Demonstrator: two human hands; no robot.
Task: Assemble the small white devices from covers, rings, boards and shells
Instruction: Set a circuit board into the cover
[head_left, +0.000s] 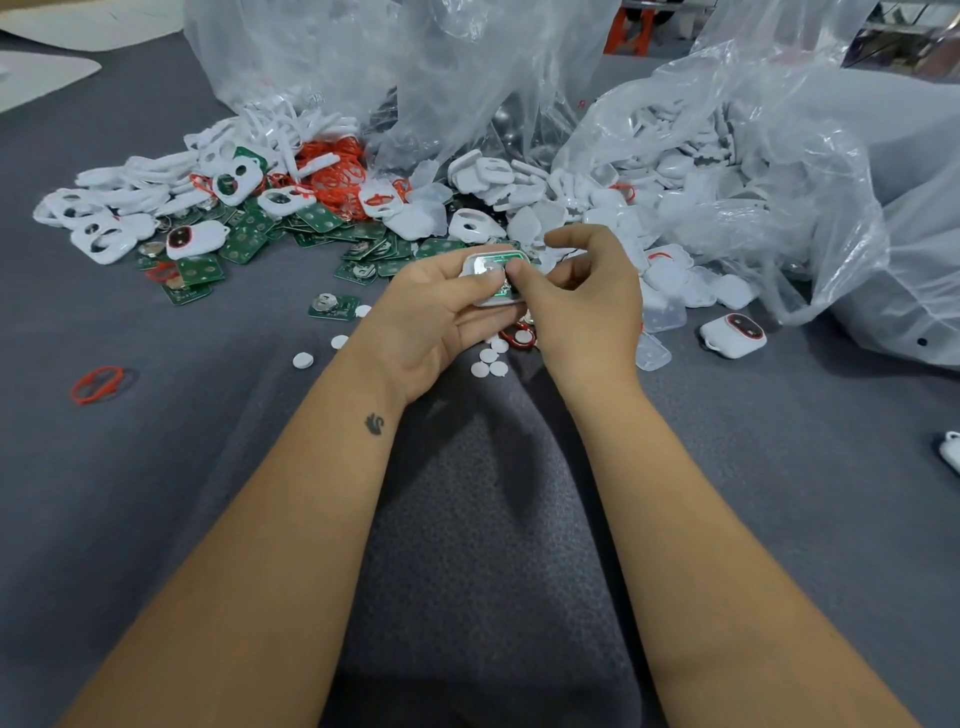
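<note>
Left hand (431, 306) cupped a white device (493, 278) – its near edge hidden; right hand (576, 291) pinched its green board, fingertips together, beside the plastic bag (753, 171).

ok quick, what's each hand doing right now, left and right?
Left hand: holds the half-built white device, green board showing.
Right hand: fingers curled, thumb and fingertip pinching at the same device.
</note>
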